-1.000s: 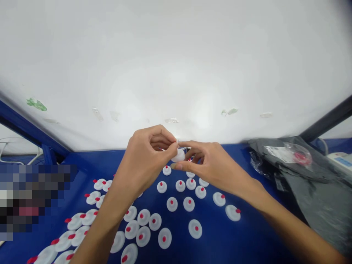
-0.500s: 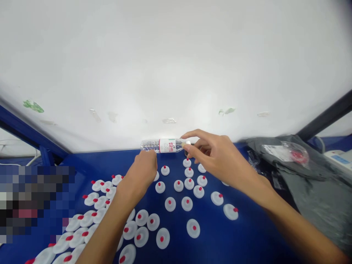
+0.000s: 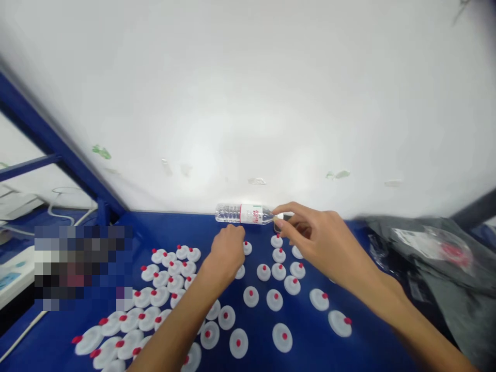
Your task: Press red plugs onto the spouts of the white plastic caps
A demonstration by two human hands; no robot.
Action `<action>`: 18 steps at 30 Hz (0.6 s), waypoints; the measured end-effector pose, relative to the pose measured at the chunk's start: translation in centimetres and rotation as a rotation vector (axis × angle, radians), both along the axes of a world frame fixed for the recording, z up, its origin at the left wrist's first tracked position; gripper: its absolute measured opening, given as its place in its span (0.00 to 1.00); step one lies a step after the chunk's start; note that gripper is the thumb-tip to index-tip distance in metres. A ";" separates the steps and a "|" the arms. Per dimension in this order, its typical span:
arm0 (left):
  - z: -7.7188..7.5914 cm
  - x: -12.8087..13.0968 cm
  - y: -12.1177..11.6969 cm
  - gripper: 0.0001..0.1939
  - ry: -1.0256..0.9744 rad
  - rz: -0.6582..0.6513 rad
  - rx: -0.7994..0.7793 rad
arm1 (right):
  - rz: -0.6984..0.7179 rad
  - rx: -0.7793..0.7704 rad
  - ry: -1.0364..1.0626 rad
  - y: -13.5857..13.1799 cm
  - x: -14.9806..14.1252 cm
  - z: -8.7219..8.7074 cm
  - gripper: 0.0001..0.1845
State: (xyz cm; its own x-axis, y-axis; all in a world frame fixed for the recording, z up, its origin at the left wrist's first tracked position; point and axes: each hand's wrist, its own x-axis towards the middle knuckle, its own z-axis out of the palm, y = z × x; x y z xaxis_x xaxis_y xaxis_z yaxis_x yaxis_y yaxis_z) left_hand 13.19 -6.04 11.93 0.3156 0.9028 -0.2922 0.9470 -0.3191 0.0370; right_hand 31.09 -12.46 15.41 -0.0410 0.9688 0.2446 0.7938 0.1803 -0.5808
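A clear plastic bottle (image 3: 251,213) with a white and red label lies on its side at the wall, its neck to the right. My right hand (image 3: 315,235) has its thumb and index finger closed around the bottle's neck, beside the white cap; its other fingers are curled. A small dark thing beside the cap is partly hidden. Just below the bottle's left half, my left hand (image 3: 228,250) is closed with knuckles up; whatever its fingers hold is hidden. White discs with red tips (image 3: 279,272) lie spread between and below my hands.
Many more white discs (image 3: 148,319) crowd together on the blue table (image 3: 306,356) at left. Grey plastic bags (image 3: 422,248) lie at right. A blue frame post (image 3: 65,139) and white cables (image 3: 50,206) are at left. The white wall (image 3: 248,103) bounds the table's back.
The view has shifted left, so the scene sits farther right. My right thumb and index finger have come closer together at the bottle's neck. My left hand remains closed below the bottle.
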 end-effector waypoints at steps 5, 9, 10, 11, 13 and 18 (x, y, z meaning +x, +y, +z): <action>0.0 -0.1 -0.3 0.16 -0.027 0.005 -0.002 | -0.021 0.012 -0.021 -0.3 0.4 0.2 0.17; 1.9 -0.2 -1.4 0.12 -0.097 -0.010 0.092 | -0.029 0.063 -0.012 -0.7 0.5 0.5 0.18; 2.8 -0.2 -2.0 0.11 -0.128 -0.014 0.135 | -0.038 0.089 -0.013 -0.8 0.5 0.6 0.18; 3.8 -0.2 -2.7 0.11 -0.160 -0.015 0.181 | -0.054 0.120 -0.014 -0.9 0.6 0.8 0.18; 6.1 -0.7 -4.6 0.15 -0.243 -0.009 0.276 | -0.112 0.195 -0.008 -1.4 0.8 1.3 0.19; 8.7 -7.9 -9.7 0.22 -0.598 0.176 0.548 | -0.303 0.379 -0.082 -3.6 3.7 3.5 0.21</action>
